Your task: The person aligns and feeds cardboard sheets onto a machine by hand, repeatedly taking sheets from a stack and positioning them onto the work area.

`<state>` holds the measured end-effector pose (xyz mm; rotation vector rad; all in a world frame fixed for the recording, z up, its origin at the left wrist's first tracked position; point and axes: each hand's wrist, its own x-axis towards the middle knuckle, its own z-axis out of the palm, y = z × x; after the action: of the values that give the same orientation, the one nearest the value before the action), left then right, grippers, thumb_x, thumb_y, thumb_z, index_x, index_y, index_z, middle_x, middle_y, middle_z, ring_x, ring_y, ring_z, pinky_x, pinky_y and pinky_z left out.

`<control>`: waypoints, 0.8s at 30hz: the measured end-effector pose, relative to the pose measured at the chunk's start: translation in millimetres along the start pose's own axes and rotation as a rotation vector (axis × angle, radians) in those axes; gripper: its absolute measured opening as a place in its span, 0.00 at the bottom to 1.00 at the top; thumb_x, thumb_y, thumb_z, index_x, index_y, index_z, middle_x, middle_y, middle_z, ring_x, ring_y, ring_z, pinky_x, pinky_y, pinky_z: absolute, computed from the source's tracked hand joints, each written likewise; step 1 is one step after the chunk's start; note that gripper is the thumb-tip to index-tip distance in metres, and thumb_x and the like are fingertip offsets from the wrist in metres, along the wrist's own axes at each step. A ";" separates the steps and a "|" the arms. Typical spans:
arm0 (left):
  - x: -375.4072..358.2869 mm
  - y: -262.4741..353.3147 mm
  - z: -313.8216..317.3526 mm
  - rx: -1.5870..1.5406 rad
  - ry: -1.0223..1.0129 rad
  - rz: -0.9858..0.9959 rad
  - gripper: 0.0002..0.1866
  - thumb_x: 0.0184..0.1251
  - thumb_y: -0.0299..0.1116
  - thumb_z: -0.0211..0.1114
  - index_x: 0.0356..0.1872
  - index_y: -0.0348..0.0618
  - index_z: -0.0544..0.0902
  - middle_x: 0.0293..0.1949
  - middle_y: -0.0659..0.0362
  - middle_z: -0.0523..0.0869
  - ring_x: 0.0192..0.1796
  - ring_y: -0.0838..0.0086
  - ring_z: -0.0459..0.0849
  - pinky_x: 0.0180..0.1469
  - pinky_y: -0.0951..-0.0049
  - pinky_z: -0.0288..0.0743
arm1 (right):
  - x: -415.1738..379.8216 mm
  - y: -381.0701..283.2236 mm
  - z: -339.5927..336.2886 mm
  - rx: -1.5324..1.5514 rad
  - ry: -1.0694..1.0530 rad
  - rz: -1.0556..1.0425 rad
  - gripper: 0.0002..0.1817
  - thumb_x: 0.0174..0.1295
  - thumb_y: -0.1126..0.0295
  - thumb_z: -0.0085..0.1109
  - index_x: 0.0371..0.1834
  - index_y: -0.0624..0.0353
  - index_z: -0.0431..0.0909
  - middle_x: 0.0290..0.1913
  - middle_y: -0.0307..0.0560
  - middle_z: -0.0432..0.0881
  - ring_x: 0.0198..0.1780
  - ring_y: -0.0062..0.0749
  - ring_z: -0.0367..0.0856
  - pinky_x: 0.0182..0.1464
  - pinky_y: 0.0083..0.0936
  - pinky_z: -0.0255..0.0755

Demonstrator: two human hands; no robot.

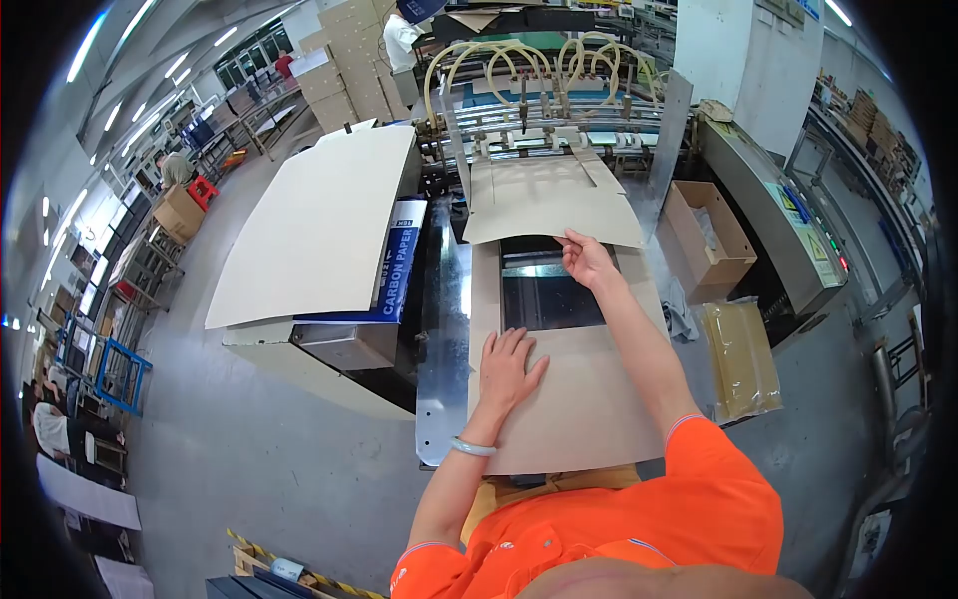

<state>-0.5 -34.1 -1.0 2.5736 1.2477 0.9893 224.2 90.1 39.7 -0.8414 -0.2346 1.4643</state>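
My left hand (511, 371) lies flat, fingers spread, on a beige cardboard sheet (579, 399) with a rectangular cut-out. Through that opening a dark, shiny surface shows. My right hand (587, 258) pinches the near edge of a second cardboard sheet (544, 205), which bows upward and overlaps the far part of the first. At its far end the second sheet reaches the machine's rollers (529, 145). Both sheets rest over a metal feed table (444, 369).
To the left, large cardboard sheets (319, 220) lie over a blue carbon paper box (399, 265). On the right are an open carton (709, 235), a plastic-wrapped brown pack (740, 357) and a control panel (808, 235). Yellowish hoses (499, 50) arch above the machine. Other people work farther back.
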 end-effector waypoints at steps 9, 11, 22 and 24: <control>0.4 0.5 -1.2 0.003 -0.006 0.000 0.17 0.58 0.42 0.61 0.42 0.41 0.81 0.51 0.56 0.80 0.58 0.64 0.73 0.68 0.61 0.53 | 36.0 21.2 -40.7 -0.097 0.001 0.076 0.08 0.61 0.70 0.56 0.39 0.64 0.76 0.35 0.46 0.83 0.24 0.17 0.74 0.23 0.11 0.69; 0.7 0.5 -0.6 0.002 -0.008 0.000 0.17 0.58 0.42 0.61 0.42 0.41 0.81 0.51 0.56 0.80 0.58 0.65 0.73 0.68 0.61 0.53 | 44.8 26.9 -55.9 -0.148 0.007 0.109 0.09 0.62 0.70 0.56 0.40 0.64 0.76 0.36 0.46 0.83 0.25 0.17 0.74 0.23 0.11 0.69; -0.3 -4.6 3.1 -0.007 0.027 0.009 0.17 0.58 0.43 0.60 0.42 0.42 0.81 0.51 0.56 0.79 0.57 0.65 0.74 0.68 0.61 0.53 | -17.8 38.6 7.4 -0.845 -0.151 0.254 0.14 0.61 0.65 0.57 0.45 0.61 0.78 0.38 0.45 0.84 0.28 0.18 0.75 0.28 0.11 0.69; 0.0 -3.8 2.5 -0.020 0.024 0.006 0.17 0.59 0.43 0.60 0.42 0.41 0.81 0.51 0.56 0.79 0.57 0.66 0.74 0.68 0.62 0.54 | -22.7 46.9 28.7 -0.913 -0.287 0.185 0.14 0.61 0.63 0.58 0.45 0.60 0.78 0.37 0.44 0.84 0.28 0.18 0.75 0.29 0.11 0.69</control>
<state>-1.5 -31.2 -4.4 2.5596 1.2307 1.0319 167.0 74.1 38.4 -1.3931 -1.1238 1.6489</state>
